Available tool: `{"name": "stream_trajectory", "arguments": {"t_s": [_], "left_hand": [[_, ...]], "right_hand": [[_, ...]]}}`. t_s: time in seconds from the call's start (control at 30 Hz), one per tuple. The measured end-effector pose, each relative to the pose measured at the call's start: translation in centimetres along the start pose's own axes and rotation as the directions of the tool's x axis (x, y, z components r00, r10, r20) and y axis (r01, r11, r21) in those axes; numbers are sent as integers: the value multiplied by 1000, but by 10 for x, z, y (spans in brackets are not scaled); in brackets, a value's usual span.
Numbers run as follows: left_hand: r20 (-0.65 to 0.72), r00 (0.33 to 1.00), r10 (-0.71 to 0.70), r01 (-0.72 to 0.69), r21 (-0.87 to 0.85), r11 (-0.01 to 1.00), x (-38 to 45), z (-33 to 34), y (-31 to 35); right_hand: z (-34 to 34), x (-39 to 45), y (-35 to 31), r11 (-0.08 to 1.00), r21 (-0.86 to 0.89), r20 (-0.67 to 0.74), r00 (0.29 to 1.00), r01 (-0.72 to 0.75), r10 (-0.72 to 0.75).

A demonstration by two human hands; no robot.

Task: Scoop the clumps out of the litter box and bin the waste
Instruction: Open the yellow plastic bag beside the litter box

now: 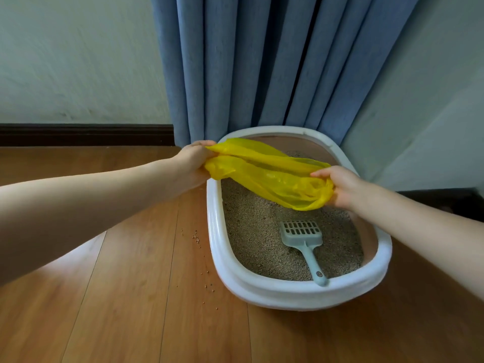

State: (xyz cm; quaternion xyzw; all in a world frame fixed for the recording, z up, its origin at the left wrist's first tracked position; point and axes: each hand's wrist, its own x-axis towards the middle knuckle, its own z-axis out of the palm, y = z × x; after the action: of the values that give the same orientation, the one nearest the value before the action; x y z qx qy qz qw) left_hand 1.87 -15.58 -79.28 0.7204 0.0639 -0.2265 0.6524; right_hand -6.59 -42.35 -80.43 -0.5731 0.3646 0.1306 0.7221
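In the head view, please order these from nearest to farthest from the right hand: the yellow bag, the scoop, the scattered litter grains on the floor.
From the right hand:
1. Yellow bag, gripped by it, above the litter box.
2. Scoop, lying in the litter just below.
3. Litter grains, on the floor left of the box.

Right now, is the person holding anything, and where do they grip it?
Both hands hold a thin yellow plastic bag above the litter box: the left hand grips its left end, the right hand its bunched right end.

One litter box (296,292), one scoop (303,238), one yellow bag (267,174), two hands (192,161)
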Motion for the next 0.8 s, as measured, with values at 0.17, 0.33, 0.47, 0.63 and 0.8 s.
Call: {"name": "stream_trajectory", "arguments": {"t_s": [0.17, 0.33, 0.47, 0.63, 0.8], "left_hand": [[40, 979, -201, 204, -215, 955, -6, 17, 0], [-86, 981, -174, 170, -50, 984, -1, 15, -4], [44, 981, -189, 194, -186, 963, -2, 2, 11], [-121, 993, -17, 28, 89, 996, 10, 4, 5], [-43, 981, 190, -152, 442, 884, 22, -5, -6]], "right_hand": [[11, 5, -6, 980, 159, -170, 981, 121, -94], [-2, -1, -9, 998, 18, 27, 998, 53, -54], [-8, 2, 3, 961, -276, 172, 984, -1, 50], [-7, 12, 4, 955, -274, 49, 991, -110, 128], [-14, 20, -2, 984, -148, -26, 995, -101, 98]]}}
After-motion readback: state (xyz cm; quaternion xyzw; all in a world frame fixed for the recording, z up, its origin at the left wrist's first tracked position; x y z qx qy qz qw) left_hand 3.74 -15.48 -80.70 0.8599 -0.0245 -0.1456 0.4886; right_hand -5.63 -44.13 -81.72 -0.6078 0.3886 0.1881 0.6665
